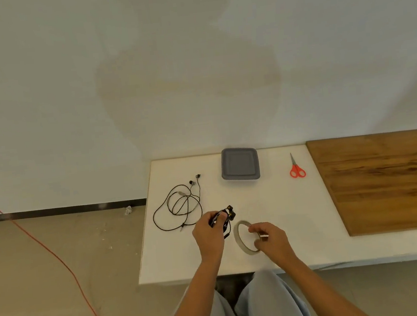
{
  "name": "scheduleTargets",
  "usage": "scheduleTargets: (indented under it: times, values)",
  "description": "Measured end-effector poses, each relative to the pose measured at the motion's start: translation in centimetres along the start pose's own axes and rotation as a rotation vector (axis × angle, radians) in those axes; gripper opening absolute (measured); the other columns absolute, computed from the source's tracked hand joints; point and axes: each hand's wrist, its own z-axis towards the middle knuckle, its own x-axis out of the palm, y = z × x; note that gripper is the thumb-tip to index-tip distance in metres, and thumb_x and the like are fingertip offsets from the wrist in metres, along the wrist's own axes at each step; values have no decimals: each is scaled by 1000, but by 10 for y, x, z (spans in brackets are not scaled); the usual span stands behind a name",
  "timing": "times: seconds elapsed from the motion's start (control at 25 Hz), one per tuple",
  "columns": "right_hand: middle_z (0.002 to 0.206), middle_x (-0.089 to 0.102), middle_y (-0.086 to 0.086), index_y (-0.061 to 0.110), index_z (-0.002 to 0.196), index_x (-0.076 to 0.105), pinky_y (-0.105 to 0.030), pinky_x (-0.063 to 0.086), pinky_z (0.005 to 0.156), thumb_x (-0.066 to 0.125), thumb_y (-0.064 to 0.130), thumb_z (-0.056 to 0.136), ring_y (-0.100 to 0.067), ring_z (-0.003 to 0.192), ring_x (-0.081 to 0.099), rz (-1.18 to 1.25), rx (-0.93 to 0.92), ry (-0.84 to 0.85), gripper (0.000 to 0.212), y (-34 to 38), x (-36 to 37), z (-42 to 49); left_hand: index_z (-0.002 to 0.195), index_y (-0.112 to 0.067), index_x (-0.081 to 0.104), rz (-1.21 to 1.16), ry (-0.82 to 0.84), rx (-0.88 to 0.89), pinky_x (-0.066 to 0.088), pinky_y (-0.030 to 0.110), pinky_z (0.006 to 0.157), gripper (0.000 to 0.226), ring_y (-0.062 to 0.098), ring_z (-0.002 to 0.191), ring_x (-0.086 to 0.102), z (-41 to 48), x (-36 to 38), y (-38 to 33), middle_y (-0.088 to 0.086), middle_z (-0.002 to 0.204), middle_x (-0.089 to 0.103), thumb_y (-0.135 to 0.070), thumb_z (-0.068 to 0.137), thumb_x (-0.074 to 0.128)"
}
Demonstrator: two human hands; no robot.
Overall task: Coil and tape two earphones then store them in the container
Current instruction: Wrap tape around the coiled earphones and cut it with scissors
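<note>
My left hand [208, 232] is closed around a coiled black earphone [227, 216], whose buds and a bit of cord stick out to the right of my fingers. Just right of it, my right hand [268, 236] grips a beige tape roll [241, 236], tilted up off the white table [285, 214]. A second black earphone [179, 207] lies uncoiled in loose loops on the table's left part, its buds toward the back. A grey square container [239, 164] with its lid on sits at the table's back edge.
Red-handled scissors [296, 168] lie to the right of the container. A brown wooden board [384, 180] covers the table's right side. An orange cable [58, 258] runs across the floor on the left. My knees show below the table's front edge.
</note>
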Motion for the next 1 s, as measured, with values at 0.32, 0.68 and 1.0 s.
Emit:
scheduleTargets:
  times: [0.32, 0.68, 1.0]
  values:
    - [99, 49, 2, 6, 94, 65, -20, 42, 79, 67, 4, 75, -13, 89, 49, -238, -57, -119, 19, -39, 34, 27, 95, -4, 69, -98, -171, -13, 44, 4, 63, 9, 2, 76, 61, 32, 49, 46, 3, 86, 68, -9, 88, 66]
    - [103, 41, 2, 14, 84, 63, -23, 39, 78, 69, 28, 81, -16, 101, 40, -380, -32, -122, 15, -50, 32, 23, 101, -6, 69, -36, -153, 80, 46, 6, 74, 15, 7, 86, 61, 58, 58, 67, 0, 93, 67, -13, 87, 68]
    - [148, 33, -21, 2, 134, 47, -42, 31, 110, 50, 12, 96, -38, 137, 29, -326, -24, -567, 40, -54, -37, 116, 93, -12, 70, -100, -103, 33, 52, 15, 73, 9, 10, 84, 66, 68, 50, 75, 0, 87, 71, -17, 86, 68]
